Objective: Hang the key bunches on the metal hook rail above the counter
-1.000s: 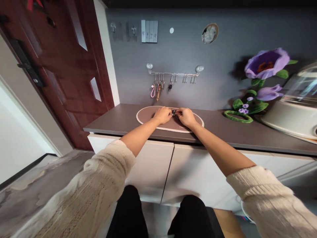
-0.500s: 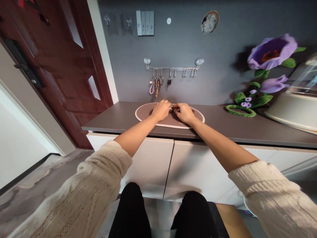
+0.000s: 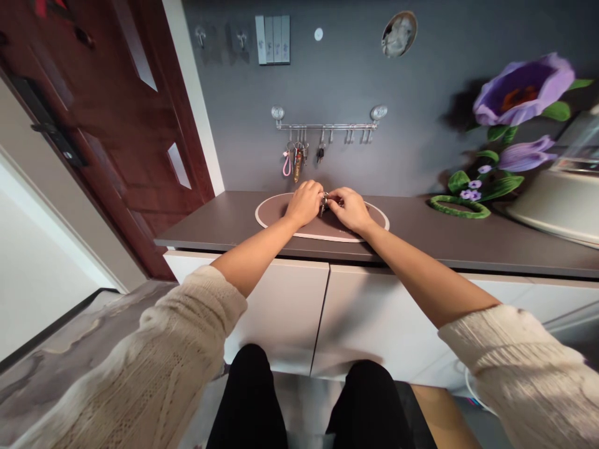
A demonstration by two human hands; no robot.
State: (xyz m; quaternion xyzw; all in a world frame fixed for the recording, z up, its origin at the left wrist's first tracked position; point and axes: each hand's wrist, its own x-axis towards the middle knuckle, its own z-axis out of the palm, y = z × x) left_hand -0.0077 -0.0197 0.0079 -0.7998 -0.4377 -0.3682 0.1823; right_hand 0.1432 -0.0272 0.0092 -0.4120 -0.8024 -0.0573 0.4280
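Observation:
My left hand (image 3: 305,204) and my right hand (image 3: 349,209) meet over an oval brown mat (image 3: 271,215) with a pale rim. Between their fingertips is a small bunch of keys (image 3: 323,204) on a metal ring, with a key pointing downward. The fingers of both hands are closed in a pinch on it. Parts of the bunch are hidden behind my fingers. The mat lies on a dark grey-brown countertop (image 3: 206,218).
On the wall behind, a clear hook rail (image 3: 327,127) carries several keys and a pink loop strap (image 3: 287,164). To the right stand a purple fabric flower (image 3: 526,90) and a white domed object (image 3: 556,206). A dark red door (image 3: 116,125) is at the left.
My hands have risen slightly, and more of the keys shows between them. The camera view has shifted a little. Both hands keep their grip.

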